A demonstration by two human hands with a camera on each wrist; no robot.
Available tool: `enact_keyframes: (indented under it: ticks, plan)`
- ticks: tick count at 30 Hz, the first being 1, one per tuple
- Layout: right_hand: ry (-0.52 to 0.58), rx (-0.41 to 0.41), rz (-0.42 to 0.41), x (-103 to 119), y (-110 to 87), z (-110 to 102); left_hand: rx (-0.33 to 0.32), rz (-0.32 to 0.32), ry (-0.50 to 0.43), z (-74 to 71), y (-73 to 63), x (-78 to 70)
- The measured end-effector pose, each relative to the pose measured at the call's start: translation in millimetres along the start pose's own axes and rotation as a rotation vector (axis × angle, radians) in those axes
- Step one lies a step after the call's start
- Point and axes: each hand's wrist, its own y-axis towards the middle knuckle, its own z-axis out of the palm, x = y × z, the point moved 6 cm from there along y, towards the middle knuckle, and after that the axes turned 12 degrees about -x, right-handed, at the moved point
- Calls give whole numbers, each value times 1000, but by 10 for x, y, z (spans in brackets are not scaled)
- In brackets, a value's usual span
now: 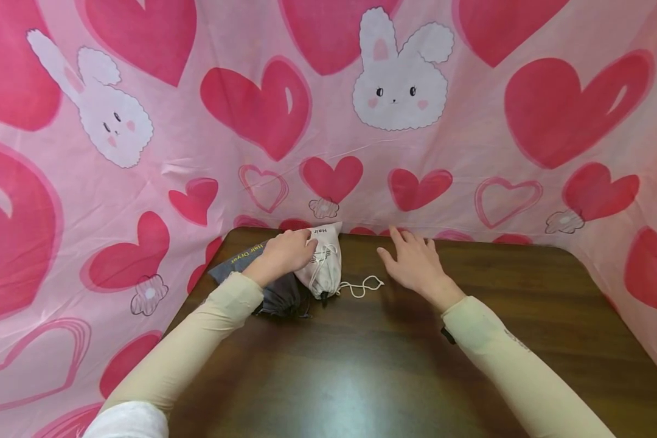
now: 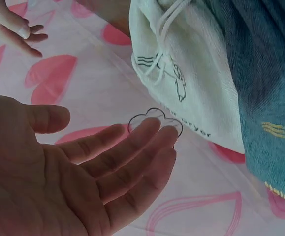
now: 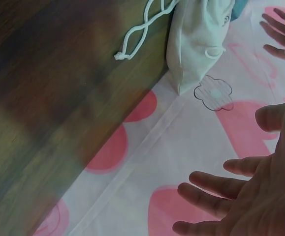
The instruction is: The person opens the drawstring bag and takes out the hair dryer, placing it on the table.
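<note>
A white drawstring bag (image 1: 328,277) printed "Hair" lies at the back left of the table, partly over a dark grey-blue drawstring bag (image 1: 281,292) lettered "Hair Dryer". What the bags contain is hidden. My left hand (image 1: 287,250) hovers by the two bags, its fingers loosely extended; the left wrist view shows a gap between this hand (image 2: 98,172) and the white bag (image 2: 191,69). To the right of the white bag, past its loose cord (image 1: 361,291), my right hand (image 1: 416,263) is held over the table with fingers spread and nothing in them.
The brown wooden table (image 1: 339,371) has rounded back corners. A pink cloth (image 1: 328,128) with hearts and rabbit faces hangs close behind it and along both sides. The white cord lies looped on the tabletop beside the bag.
</note>
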Motion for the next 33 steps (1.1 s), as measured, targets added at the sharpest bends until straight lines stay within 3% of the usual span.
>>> enact_keyframes:
  ticks: [10,16,24,31,33]
  plan:
    - [13,32,10,54,-11,126,99,-63,-30,213,-107,100]
    - [17,36,4,151,-20,183,110,-62,-53,328,-166,174]
    - [50,63,3,241,-49,309,131,-63,-112,444,-249,156]
    - [96,109,26,293,-84,434,172,-110,-176,606,-302,182]
    - [112,115,32,313,-90,474,162,-93,-186,609,-326,163]
